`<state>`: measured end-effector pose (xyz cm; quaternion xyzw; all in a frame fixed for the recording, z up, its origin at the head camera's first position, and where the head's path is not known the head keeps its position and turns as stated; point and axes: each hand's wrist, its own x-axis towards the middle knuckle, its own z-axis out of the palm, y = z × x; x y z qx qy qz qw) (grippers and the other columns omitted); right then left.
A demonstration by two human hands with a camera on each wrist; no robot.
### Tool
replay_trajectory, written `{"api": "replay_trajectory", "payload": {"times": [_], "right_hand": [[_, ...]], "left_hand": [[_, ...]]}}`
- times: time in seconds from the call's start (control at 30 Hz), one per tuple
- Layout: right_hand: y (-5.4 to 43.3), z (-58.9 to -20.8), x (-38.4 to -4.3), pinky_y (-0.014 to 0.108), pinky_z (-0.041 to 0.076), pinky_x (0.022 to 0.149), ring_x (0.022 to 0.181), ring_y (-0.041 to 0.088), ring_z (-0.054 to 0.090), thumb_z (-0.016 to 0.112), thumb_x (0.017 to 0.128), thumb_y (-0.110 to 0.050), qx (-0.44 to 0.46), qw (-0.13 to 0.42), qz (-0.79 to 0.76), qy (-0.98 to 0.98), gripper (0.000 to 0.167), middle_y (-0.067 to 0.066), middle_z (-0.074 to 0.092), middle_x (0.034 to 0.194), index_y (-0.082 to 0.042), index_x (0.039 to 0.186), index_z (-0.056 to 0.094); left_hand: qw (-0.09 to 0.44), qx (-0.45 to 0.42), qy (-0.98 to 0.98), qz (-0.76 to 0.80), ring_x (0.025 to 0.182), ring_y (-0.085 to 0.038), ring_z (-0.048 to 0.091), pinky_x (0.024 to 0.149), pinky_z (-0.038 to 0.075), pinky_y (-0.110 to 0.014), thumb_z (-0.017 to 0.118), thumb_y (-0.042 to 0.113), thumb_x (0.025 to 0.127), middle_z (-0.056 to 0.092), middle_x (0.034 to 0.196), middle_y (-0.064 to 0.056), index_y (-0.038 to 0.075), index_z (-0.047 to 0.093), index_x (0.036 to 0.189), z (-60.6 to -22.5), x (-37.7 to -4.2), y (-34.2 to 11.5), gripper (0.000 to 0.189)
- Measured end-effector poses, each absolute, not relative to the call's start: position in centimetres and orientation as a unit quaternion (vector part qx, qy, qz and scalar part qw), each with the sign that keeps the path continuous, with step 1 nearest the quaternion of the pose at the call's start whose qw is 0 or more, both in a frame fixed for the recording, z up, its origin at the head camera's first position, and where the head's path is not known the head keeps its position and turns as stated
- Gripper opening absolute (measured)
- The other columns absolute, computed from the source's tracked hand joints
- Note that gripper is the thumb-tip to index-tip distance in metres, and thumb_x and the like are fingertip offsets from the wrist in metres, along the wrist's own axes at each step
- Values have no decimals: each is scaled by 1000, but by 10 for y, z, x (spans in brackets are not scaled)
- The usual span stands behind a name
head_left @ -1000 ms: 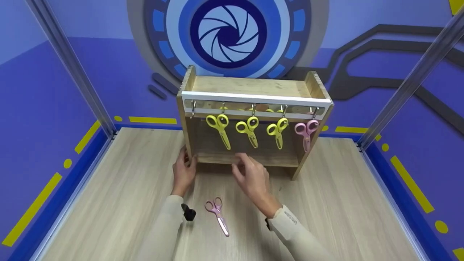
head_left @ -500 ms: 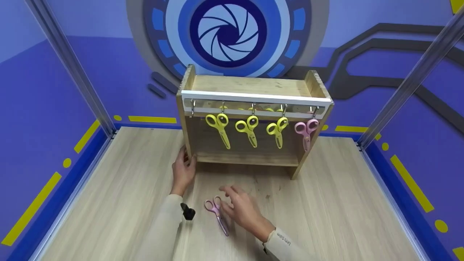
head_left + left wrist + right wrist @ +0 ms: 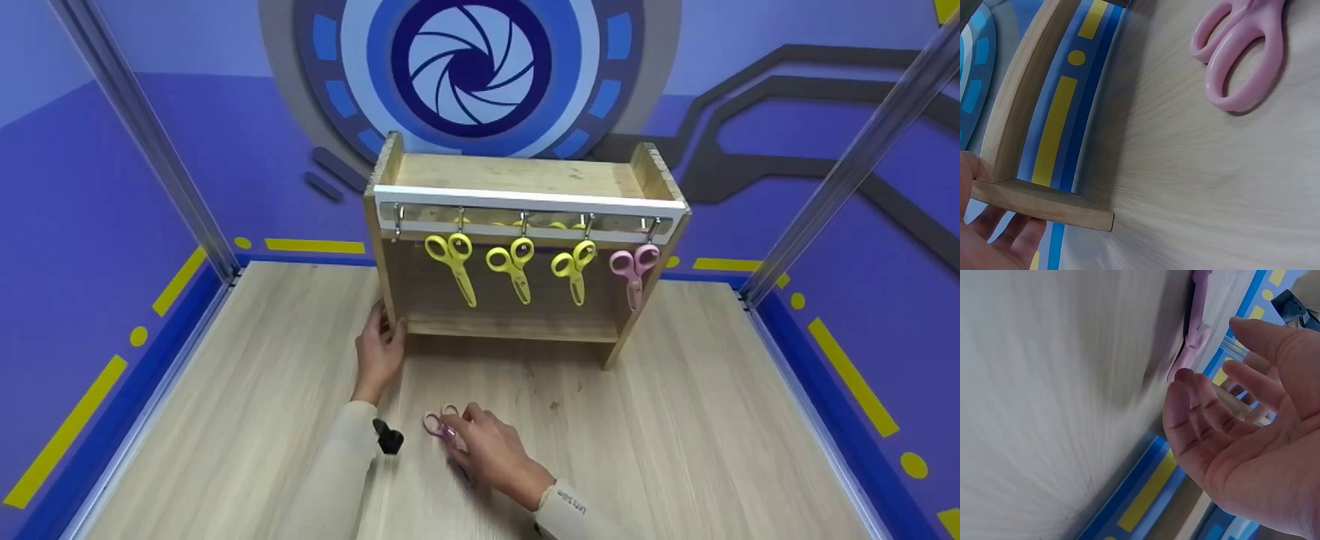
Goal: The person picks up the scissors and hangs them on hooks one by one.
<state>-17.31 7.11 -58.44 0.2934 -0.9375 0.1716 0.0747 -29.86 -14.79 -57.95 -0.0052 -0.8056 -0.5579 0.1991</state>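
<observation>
My left hand (image 3: 379, 354) grips the lower left side of a wooden rack (image 3: 517, 330), thumb at the front edge; the left wrist view shows its fingers curled under that panel. A pair of pink scissors (image 3: 1266, 19) lies on the table in front of the rack. Right over these scissors is my right hand (image 3: 491, 454), covering most of the blades in the head view. Its fingers are loosely bent in the right wrist view, thumb apart, fingertips close to the pink handle.
Yellow scissors (image 3: 523, 285) hang from three hooks on the rack's white rail (image 3: 525, 199). Pink scissors (image 3: 634, 281) hang at the right end. The leftmost hook (image 3: 397, 223) is bare. Blue printed walls (image 3: 247, 165) enclose the wood-grain table (image 3: 690, 420).
My right hand has moved from in front of the rack's lower shelf down and left to the pink scissors on the table. The left hand keeps its grip on the rack.
</observation>
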Motion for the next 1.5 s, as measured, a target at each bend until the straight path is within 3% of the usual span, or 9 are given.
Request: {"api": "replay_trajectory", "payload": {"times": [0.17, 0.4, 0.6, 1.13, 1.3, 1.5], "right_hand": [[69, -584, -171, 31, 52, 57, 79, 14, 60, 83, 88, -24, 290, 35, 165, -942, 39, 0, 60, 98, -24, 126, 70], [66, -588, -170, 26, 43, 52, 71, 10, 55, 80, 92, -22, 281, 7, 155, -947, 22, -4, 60, 89, -22, 112, 72], [65, -589, -170, 26, 42, 51, 68, 8, 52, 75, 96, -21, 274, -3, 169, -947, 17, -5, 60, 86, -20, 113, 73], [95, -585, -166, 31, 43, 48, 69, 16, 58, 72, 96, -16, 258, 53, 164, -951, 14, -1, 60, 80, -20, 109, 74], [107, -584, -168, 32, 45, 46, 63, 16, 57, 76, 86, -3, 244, 76, 146, -956, 15, -2, 58, 73, -16, 94, 75], [116, -586, -172, 31, 45, 46, 60, 12, 56, 80, 82, -1, 244, 84, 137, -956, 15, -3, 57, 71, -14, 81, 73]], "left_hand": [[196, -4, -806, -559, 124, -36, 62, 101, 54, -45, 59, 16, 105, 60, 138, -22, 9, 45, 153, -579, -299, -147, 50], [205, -8, -802, -561, 123, -36, 63, 99, 55, -49, 61, 15, 104, 61, 138, -23, 9, 46, 152, -579, -298, -146, 50], [214, -14, -798, -563, 122, -37, 63, 98, 55, -51, 61, 13, 104, 61, 138, -24, 7, 46, 152, -579, -298, -145, 51], [184, 8, -804, -565, 127, -35, 60, 103, 52, -48, 59, 14, 105, 56, 145, -20, 10, 43, 154, -578, -298, -145, 52], [184, 11, -805, -564, 127, -34, 60, 103, 53, -48, 60, 15, 105, 56, 145, -20, 11, 43, 155, -579, -298, -145, 53], [177, 14, -804, -567, 128, -36, 59, 103, 52, -49, 59, 18, 106, 55, 146, -21, 11, 41, 156, -578, -298, -145, 54]]}}
